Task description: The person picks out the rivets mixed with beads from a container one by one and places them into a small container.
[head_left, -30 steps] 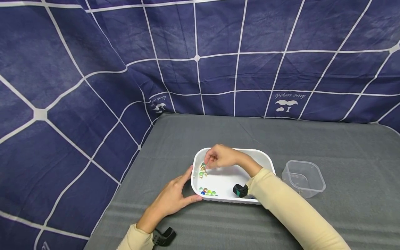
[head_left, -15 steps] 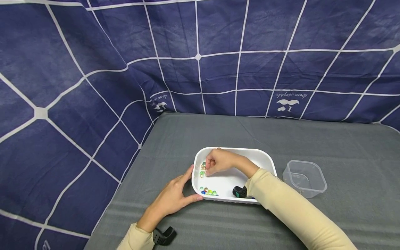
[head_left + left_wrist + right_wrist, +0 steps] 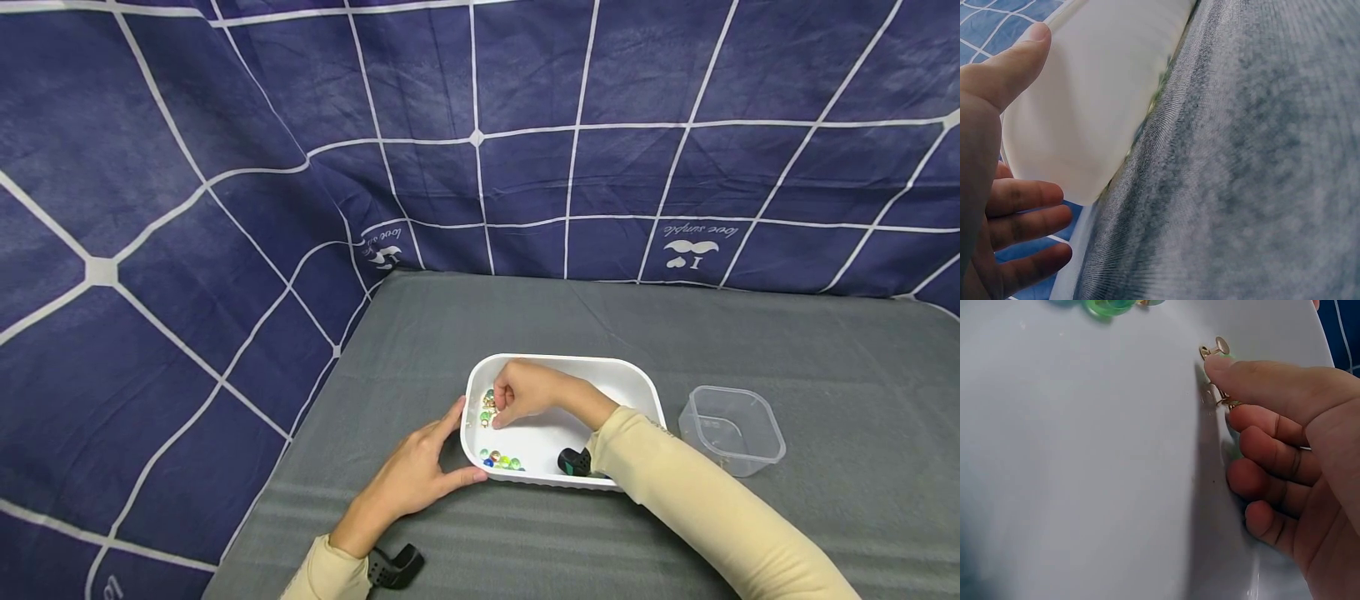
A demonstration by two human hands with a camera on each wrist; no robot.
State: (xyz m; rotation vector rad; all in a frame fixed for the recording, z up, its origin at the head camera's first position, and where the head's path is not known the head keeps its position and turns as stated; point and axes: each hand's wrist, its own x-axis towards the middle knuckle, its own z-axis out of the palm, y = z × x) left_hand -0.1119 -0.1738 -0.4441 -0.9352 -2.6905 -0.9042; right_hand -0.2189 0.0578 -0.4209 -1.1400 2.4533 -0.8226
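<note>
- White tray (image 3: pixel 540 442): I see it on the gray cloth (image 3: pixel 540 317), approx. mid-scene, long side running L to R, open side up.
- Clear box (image 3: pixel 731 429): same cloth, just R of the tray, upright, open top.
- L hand (image 3: pixel 416 471): on my feed it's at the tray's near-left corner; fingers fairly straight, not clenched, index tip at the L wall, thumb at the near rim.
- R hand (image 3: pixel 528 392): inside the tray, L end, w/ forearm over the near-right part; fingers curled, thumb & index tips right by the gold tacks. Can't tell from my end if one's pinched.
- Marbles (image 3: pixel 514 463): mixed colors; one cluster in the near-left corner, a few green ones farther up the L wall.
- Gold tacks (image 3: pixel 1221 345): smallest pcs., in the tray along its L wall, some partly hidden by R hand; one shows a round flat head, tilted, just beside the thumb tip.
</note>
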